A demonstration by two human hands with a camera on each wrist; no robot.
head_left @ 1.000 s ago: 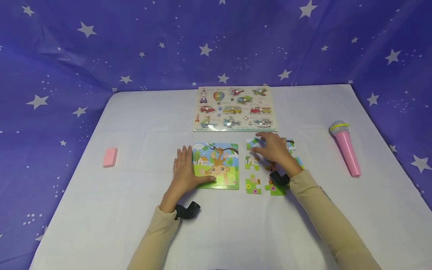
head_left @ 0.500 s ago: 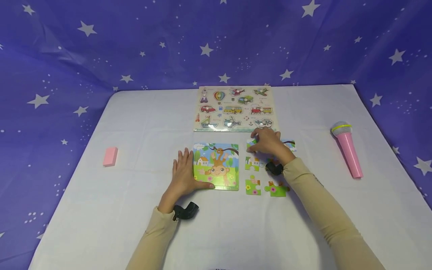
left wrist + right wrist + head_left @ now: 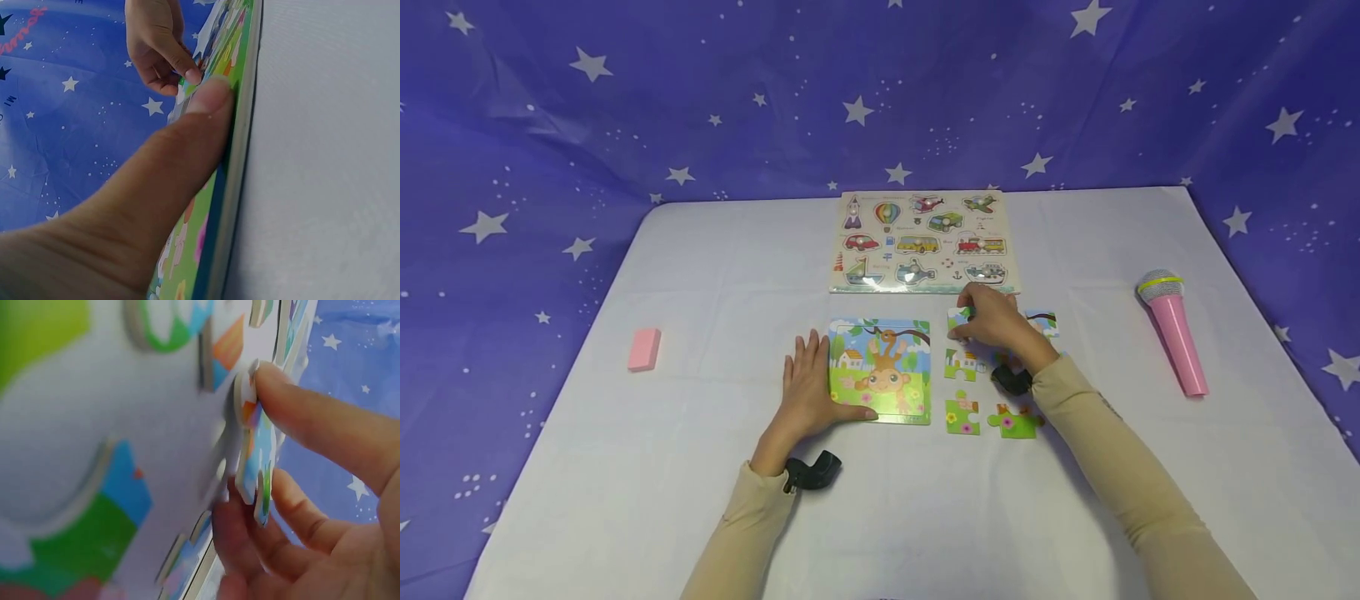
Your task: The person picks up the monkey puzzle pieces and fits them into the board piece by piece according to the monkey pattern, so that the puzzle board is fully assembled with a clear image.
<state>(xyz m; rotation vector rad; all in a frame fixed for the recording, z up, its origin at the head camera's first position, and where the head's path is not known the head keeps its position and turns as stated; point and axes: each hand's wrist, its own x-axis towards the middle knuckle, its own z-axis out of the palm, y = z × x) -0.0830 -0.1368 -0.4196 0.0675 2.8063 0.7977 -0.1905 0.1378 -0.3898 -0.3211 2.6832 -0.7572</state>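
The square monkey picture puzzle (image 3: 887,379) lies flat at the table's middle. My left hand (image 3: 808,392) rests along its left side, fingers straight and thumb laid on the near edge; the left wrist view shows that thumb (image 3: 178,140) against the rim. Right of the puzzle, my right hand (image 3: 996,321) pinches a jigsaw piece (image 3: 256,453) between thumb and fingers, at the far left of the loose pieces. Around it lie a house piece (image 3: 961,364), a flower piece (image 3: 961,417), a green bottom piece (image 3: 1015,422) and a branch piece (image 3: 1043,322). My hand and wrist hide others.
Just beyond the pieces lies a vehicle peg board (image 3: 925,242). A pink toy microphone (image 3: 1176,342) is at the right, a pink block (image 3: 644,350) at the left. A starry purple cloth (image 3: 775,100) rises behind the white table (image 3: 880,517).
My right hand has shifted slightly left and away from me, uncovering the branch piece and the green bottom piece. My left thumb has slid down to the puzzle's near edge.
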